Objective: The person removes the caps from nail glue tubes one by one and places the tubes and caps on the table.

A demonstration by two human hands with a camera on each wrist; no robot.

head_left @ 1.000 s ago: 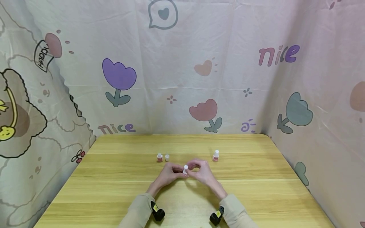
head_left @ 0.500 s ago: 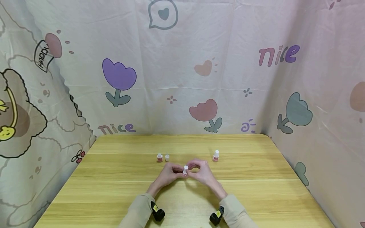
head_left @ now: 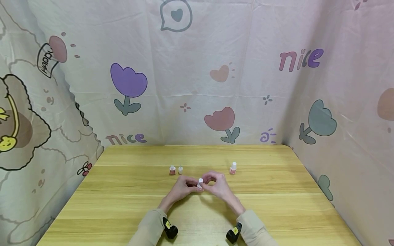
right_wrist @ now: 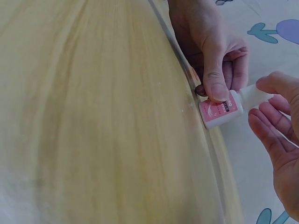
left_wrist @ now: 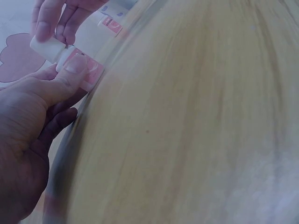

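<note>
Between my hands in the middle of the table is a small white bottle (right_wrist: 217, 112) with a pink label. My left hand (head_left: 183, 187) grips its body, the thumb pressed over the label. At the neck end my right hand (head_left: 218, 186) pinches the white cap (left_wrist: 47, 49) between thumb and fingers. The cap meets the neck; how firmly it sits I cannot tell. Behind my left hand stands a shorter bottle (head_left: 172, 170) with a red label, and beside it a small white piece (head_left: 180, 170) with a thin upright tip.
A capped bottle (head_left: 233, 168) with a pink label stands upright beyond my right hand. The wooden table (head_left: 123, 205) ends at a patterned cloth backdrop (head_left: 184, 68), which also hangs along both sides.
Both hands stay in place around the bottle. The cap shifts very slightly at the right fingertips; the other items on the table have not moved.
</note>
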